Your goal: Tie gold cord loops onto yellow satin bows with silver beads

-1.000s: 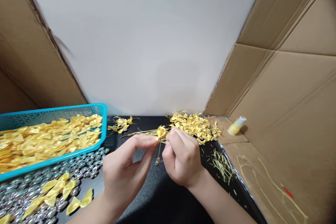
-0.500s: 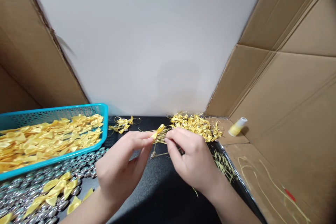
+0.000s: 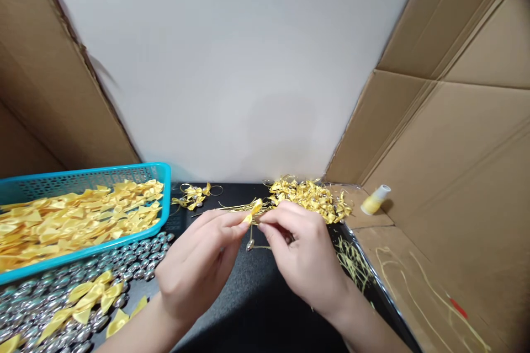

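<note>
My left hand [image 3: 199,270] pinches a small yellow ribbon bow [image 3: 253,210] between thumb and fingertips over the black table top [image 3: 256,303]. My right hand [image 3: 304,256] meets it from the right, its fingers pinched on a thin gold cord [image 3: 260,246] with a small silver bead [image 3: 250,244] hanging below the bow. Both hands sit close together at the middle of the view. Just behind them lies a heap of finished yellow bows with gold cords [image 3: 310,197].
A blue mesh basket [image 3: 163,198] full of yellow bows stands at the left. Silver beads [image 3: 136,265] and loose bows [image 3: 89,298] lie in front of it. A yellow thread spool [image 3: 374,199] rests on cardboard at the right. Cardboard walls flank both sides.
My right hand has shifted right and lower, then back toward the bow. The bow has tipped on edge, and the bead dangles a little differently.
</note>
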Tool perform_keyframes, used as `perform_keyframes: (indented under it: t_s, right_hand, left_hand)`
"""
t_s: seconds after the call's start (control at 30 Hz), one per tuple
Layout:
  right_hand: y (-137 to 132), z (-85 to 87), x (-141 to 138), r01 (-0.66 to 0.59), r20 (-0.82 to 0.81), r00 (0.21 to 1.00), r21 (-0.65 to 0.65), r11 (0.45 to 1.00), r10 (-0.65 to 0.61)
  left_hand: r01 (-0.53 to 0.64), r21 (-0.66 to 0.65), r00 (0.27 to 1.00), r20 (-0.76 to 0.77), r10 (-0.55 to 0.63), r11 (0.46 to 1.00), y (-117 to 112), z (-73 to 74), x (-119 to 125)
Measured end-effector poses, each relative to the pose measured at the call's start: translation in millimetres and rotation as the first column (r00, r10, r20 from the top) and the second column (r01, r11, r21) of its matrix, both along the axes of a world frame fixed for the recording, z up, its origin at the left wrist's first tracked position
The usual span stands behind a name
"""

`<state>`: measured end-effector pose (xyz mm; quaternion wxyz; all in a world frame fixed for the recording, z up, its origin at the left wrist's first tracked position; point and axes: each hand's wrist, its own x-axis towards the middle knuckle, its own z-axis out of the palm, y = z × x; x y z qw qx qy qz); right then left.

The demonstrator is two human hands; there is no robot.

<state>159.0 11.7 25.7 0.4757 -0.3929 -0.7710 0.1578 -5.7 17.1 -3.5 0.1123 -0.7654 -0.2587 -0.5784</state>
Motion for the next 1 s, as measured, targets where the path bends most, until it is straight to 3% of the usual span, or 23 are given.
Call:
perform_keyframes:
  t_s: [0.13,0.23,0.37,0.47,0.57,0.8,1.0]
  right_hand:
    - [0,2.5,-1,-0.059,-0.128,0.991,-0.229,0.972,0.030]
    - [2,4.4,3,-0.085,-0.146,0.988,-0.312,0.946,0.040]
    - [9,9.7,18,-0.150,-0.007,0.988,-0.219,0.964,0.152]
    - [15,11.3,26,-0.137,0.076,0.987,-0.073,0.988,0.143]
    - [19,9.3,29,-0.116,0.087,0.989,-0.034,0.993,0.118]
    - [26,5.4,31,-0.203,0.097,0.973,-0.084,0.976,0.211]
    - [29,-0.8,26,-0.254,-0.030,0.967,-0.043,0.966,0.253]
  left_hand:
    - [0.042,-0.014,0.999,-0.024,-0.042,0.999,1,0.1,2]
    - [0.040,-0.106,0.999,0.037,-0.036,0.994,2,-2.5,0]
    - [0.022,-0.322,0.987,0.159,0.031,0.947,4,-3.3,-4]
    - [0.047,-0.413,0.980,0.194,0.037,0.909,4,1.2,-6]
    - [0.066,-0.433,0.984,0.176,0.012,0.899,4,5.0,-6]
    - [0.089,-0.455,0.993,0.109,-0.044,0.886,7,5.9,-8]
    - [0.116,-0.463,0.993,0.057,-0.101,0.879,5,9.0,-5]
